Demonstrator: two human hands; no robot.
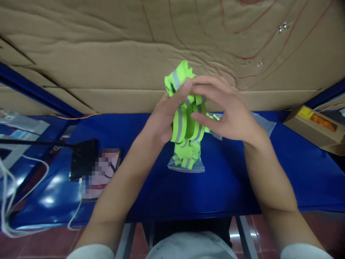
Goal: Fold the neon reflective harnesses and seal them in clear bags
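Observation:
Both my hands are raised over the blue table [242,180] and hold a bundle of neon-green straps with grey reflective stripes [185,122]. My left hand [164,115] grips the bundle from the left, thumb on top of it. My right hand [226,108] closes on it from the right, fingers curled over the top. Below them a clear plastic bag [185,160] with more of the same green straps lies on the table. Another clear bag [262,124] lies flat behind my right hand.
Large sheets of brown cardboard [107,57] cover the back. A cardboard box with orange contents [315,127] sits at the right. A phone [101,172], a black object [81,158] and white cables [16,194] lie at the left.

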